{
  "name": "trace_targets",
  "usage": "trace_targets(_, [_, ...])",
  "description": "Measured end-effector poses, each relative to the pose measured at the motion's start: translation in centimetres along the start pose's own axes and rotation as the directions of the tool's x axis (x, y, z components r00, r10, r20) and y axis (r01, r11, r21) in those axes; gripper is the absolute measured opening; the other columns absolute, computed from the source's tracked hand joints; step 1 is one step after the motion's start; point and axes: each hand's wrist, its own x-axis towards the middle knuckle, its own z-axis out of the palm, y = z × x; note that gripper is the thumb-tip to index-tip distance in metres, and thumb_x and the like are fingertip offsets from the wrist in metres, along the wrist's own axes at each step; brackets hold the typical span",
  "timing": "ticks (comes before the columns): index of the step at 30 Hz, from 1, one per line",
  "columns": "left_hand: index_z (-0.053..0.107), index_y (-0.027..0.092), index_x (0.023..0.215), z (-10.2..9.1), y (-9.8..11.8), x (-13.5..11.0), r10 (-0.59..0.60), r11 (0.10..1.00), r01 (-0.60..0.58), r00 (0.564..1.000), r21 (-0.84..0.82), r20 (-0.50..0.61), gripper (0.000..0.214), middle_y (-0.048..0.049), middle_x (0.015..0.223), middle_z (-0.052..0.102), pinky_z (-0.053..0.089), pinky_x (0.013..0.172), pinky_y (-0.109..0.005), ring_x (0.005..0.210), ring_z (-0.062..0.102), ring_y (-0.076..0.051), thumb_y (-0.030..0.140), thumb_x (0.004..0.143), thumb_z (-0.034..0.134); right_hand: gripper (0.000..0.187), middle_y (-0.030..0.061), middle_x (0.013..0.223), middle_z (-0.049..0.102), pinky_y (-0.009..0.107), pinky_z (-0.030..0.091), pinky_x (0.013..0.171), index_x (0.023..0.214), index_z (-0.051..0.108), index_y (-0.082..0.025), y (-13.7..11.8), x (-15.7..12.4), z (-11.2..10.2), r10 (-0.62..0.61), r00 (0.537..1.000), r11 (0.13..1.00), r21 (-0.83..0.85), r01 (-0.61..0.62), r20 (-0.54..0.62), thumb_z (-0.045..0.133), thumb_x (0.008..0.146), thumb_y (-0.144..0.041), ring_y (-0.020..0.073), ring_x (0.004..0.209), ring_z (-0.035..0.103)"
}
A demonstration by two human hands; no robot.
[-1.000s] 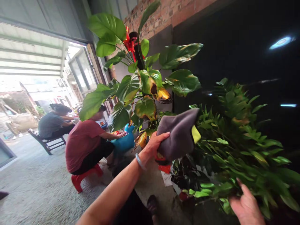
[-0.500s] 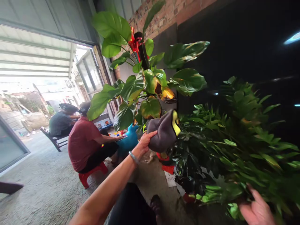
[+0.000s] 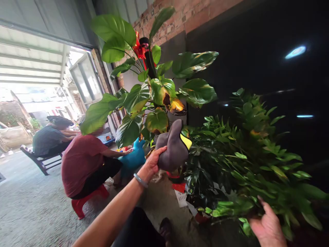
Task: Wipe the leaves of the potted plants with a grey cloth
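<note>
My left hand [image 3: 153, 160] grips a bunched grey cloth [image 3: 174, 148] with a yellow corner, held against the left side of a bushy small-leaved plant [image 3: 246, 164]. My right hand [image 3: 268, 228] is at the bottom right, under a leafy frond of that plant, fingers curled around it. Behind the cloth rises a tall large-leaved plant [image 3: 144, 96] with yellowing leaves and a red bow [image 3: 140, 48] on its pole.
A person in a red shirt [image 3: 82, 164] squats on a red stool [image 3: 87, 200] at left beside a blue toy [image 3: 133, 156]. Another person [image 3: 48, 139] sits on a bench farther back. A brick wall [image 3: 190, 13] and dark panel stand behind the plants. My shoe [image 3: 166, 228] rests on concrete.
My left hand drew the cloth leftward off the small-leaved plant and bunched it up. My right hand stayed under the lower frond. The view swayed slightly.
</note>
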Motion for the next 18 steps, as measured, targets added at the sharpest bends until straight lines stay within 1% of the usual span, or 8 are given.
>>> trace_targets(1, [0.067, 0.015, 0.084, 0.7, -0.9, 0.0, -0.020, 1.000, 0.020, 1.000, 0.017, -0.014, 0.015, -0.0021, 0.065, 0.071, 0.053, 0.068, -0.027, 0.062, 0.067, -0.017, 0.021, 0.070, 0.068, 0.012, -0.0039, 0.059, 0.065, 0.036, 0.055, 0.056, 0.077, 0.060, -0.023, 0.0, -0.3, 0.3, 0.019, 0.999, 1.000, 0.009, -0.019, -0.044, 0.059, 0.065, -0.020, 0.0187, 0.052, 0.060])
trace_targets(3, [0.067, 0.014, 0.080, 1.1, -3.9, -0.8, -0.164, 0.978, 0.164, 0.986, 0.128, -0.006, 0.012, -0.0026, 0.064, 0.071, 0.052, 0.069, -0.027, 0.062, 0.066, -0.017, 0.020, 0.070, 0.067, 0.014, -0.0052, 0.058, 0.065, 0.034, 0.055, 0.053, 0.076, 0.060, -0.023, -0.1, -0.8, 0.8, 0.057, 0.991, 0.998, 0.029, -0.054, -0.122, 0.059, 0.064, -0.016, 0.0179, 0.050, 0.060])
trace_targets(6, [0.069, 0.012, 0.070, 0.3, -7.9, -3.6, -0.409, 0.871, 0.350, 0.905, 0.345, 0.114, 0.008, -0.0037, 0.060, 0.069, 0.050, 0.060, -0.027, 0.053, 0.062, -0.016, 0.014, 0.062, 0.070, 0.019, -0.0059, 0.059, 0.066, 0.032, 0.056, 0.056, 0.076, 0.061, -0.023, -0.5, -1.4, 0.9, 0.094, 0.982, 0.995, 0.038, -0.089, -0.163, 0.060, 0.061, -0.011, 0.0166, 0.048, 0.060])
trace_targets(9, [0.071, 0.014, 0.069, -0.1, -7.2, -5.6, -0.406, 0.876, 0.264, 0.854, 0.403, 0.324, 0.011, -0.0029, 0.063, 0.070, 0.049, 0.056, -0.024, 0.054, 0.061, -0.015, 0.015, 0.057, 0.073, 0.018, -0.0039, 0.059, 0.066, 0.033, 0.057, 0.059, 0.075, 0.063, -0.021, -1.0, -1.6, 0.5, 0.125, 0.977, 0.992, 0.026, -0.123, -0.171, 0.061, 0.061, -0.011, 0.0171, 0.049, 0.060])
trace_targets(11, [0.073, 0.016, 0.076, 0.8, -4.8, -5.3, -0.271, 0.938, 0.148, 0.878, 0.314, 0.395, 0.018, -0.0028, 0.071, 0.073, 0.050, 0.058, -0.023, 0.059, 0.063, -0.016, 0.019, 0.058, 0.074, 0.016, -0.0042, 0.059, 0.066, 0.033, 0.057, 0.059, 0.074, 0.063, -0.021, -1.2, -1.5, 0.2, 0.129, 0.975, 0.992, 0.022, -0.127, -0.182, 0.062, 0.061, -0.012, 0.0163, 0.048, 0.060])
trace_targets(14, [0.071, 0.016, 0.087, 3.3, -2.1, -3.1, -0.068, 0.994, 0.037, 0.949, 0.105, 0.307, 0.027, -0.0024, 0.072, 0.073, 0.051, 0.062, -0.025, 0.061, 0.065, -0.017, 0.023, 0.062, 0.073, 0.014, -0.0045, 0.060, 0.066, 0.033, 0.057, 0.059, 0.073, 0.062, -0.022, -1.1, -1.3, 0.3, 0.120, 0.976, 0.993, 0.022, -0.118, -0.184, 0.063, 0.062, -0.014, 0.0156, 0.047, 0.059])
trace_targets(16, [0.069, 0.015, 0.089, 4.7, -2.7, -2.0, -0.079, 0.996, 0.072, 0.980, 0.043, 0.184, 0.024, -0.0025, 0.067, 0.072, 0.052, 0.064, -0.027, 0.062, 0.067, -0.018, 0.024, 0.066, 0.070, 0.014, -0.0041, 0.060, 0.067, 0.034, 0.057, 0.060, 0.073, 0.062, -0.022, -0.7, -1.1, 0.4, 0.107, 0.979, 0.994, 0.027, -0.104, -0.176, 0.063, 0.062, -0.015, 0.0163, 0.048, 0.060])
trace_targets(18, [0.068, 0.014, 0.085, 5.2, -4.9, -2.0, -0.218, 0.972, 0.206, 0.971, 0.114, 0.101, 0.019, -0.0024, 0.061, 0.070, 0.052, 0.065, -0.028, 0.062, 0.067, -0.018, 0.021, 0.068, 0.065, 0.014, -0.0044, 0.060, 0.066, 0.034, 0.057, 0.060, 0.074, 0.062, -0.022, -0.3, -0.9, 0.4, 0.084, 0.981, 0.996, 0.033, -0.079, -0.173, 0.063, 0.061, -0.015, 0.0169, 0.049, 0.060])
